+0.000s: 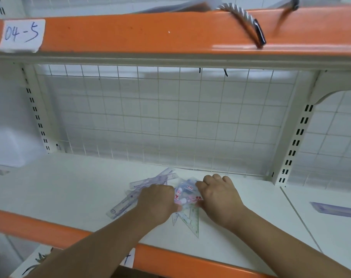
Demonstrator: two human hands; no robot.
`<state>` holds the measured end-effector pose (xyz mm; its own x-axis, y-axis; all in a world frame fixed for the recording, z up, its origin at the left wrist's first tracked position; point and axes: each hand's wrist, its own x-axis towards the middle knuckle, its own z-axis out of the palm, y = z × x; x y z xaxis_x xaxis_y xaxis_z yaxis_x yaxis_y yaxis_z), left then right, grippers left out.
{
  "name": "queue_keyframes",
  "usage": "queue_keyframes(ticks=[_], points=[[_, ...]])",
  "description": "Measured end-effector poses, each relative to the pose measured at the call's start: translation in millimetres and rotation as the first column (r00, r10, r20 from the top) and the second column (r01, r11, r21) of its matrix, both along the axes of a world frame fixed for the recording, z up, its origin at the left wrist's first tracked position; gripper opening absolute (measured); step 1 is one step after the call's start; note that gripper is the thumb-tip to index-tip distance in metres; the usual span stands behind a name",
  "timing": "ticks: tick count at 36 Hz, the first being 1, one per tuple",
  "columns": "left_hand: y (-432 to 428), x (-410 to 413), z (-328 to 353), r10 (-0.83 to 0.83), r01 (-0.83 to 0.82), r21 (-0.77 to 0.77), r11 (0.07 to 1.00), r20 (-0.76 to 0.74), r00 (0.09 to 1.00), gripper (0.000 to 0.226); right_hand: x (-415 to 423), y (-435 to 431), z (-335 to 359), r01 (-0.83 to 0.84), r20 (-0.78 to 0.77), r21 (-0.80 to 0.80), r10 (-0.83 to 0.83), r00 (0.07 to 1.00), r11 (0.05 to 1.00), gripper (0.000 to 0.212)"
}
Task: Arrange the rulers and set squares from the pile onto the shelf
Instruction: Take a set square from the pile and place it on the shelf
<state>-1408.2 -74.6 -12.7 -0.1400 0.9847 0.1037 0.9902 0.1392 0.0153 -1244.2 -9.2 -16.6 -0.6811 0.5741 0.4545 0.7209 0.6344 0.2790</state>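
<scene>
1. L hand (156, 199): fingers curled, gripping left edge of packaged ruler set (185, 192).
2. R hand (218, 197): curled, gripping its right edge.
3. Pile mid white shelf (70, 187): clear rulers (148, 180) left, set squares (191, 219) under pkt.
4. Lone ruler (335, 209) well apart, far right.

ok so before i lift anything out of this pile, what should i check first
1. Both hands at the pile: ok. The left hand and right hand sit on either side of the packet.
2. Firm hold on the packet: cannot tell, the fingertips are hidden.
3. Top piece free to lift: not ok. The set squares lie partly under the packet and the hands.
4. Pile untangled: not ok. The rulers lie crossed, left of the left hand.
5. Room to lay pieces: ok. White shelf surface shows left of the rulers.
</scene>
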Motion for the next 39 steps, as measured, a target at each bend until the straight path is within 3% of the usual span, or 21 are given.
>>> queue_keyframes(ticks=[4, 7, 15, 22, 30, 39], points=[[-0.7, 0.7, 4.9, -0.006, 0.006, 0.000, 1.000, -0.041, 0.999, 0.050, 9.3, -2.9, -1.6, 0.070, 0.023, 0.021, -0.070, 0.997, 0.997, 0.048], [0.0, 2.7, 5.9, -0.033, 0.034, 0.019, 0.999, -0.043, 0.999, 0.047, 15.7, -5.2, -1.6, 0.125, 0.034, 0.043, -0.126, 0.991, 0.991, 0.047], [6.2, 20.9, 14.5, -0.137, 0.130, 0.104, 0.986, 0.073, 0.988, 0.065, 33.1, -14.8, -7.6, 0.265, -0.004, 0.122, -0.267, 0.964, 0.956, 0.042], [11.2, 49.1, 15.9, -0.205, 0.206, -0.006, 0.979, 0.075, 0.976, 0.055, 70.6, -24.6, -11.1, 0.395, -0.009, 0.149, -0.398, 0.917, 0.907, 0.040], [10.2, 101.4, 21.6, -0.299, 0.300, -0.020, 0.954, 0.030, 0.954, 0.047, 130.5, -41.9, -10.8, 0.508, 0.015, 0.092, -0.511, 0.859, 0.857, 0.028], [6.7, 211.0, 35.0, -0.386, 0.388, -0.050, 0.920, 0.047, 0.921, 0.043, 236.2, -65.5, 3.9, 0.550, -0.038, 0.171, -0.553, 0.832, 0.817, 0.041]])
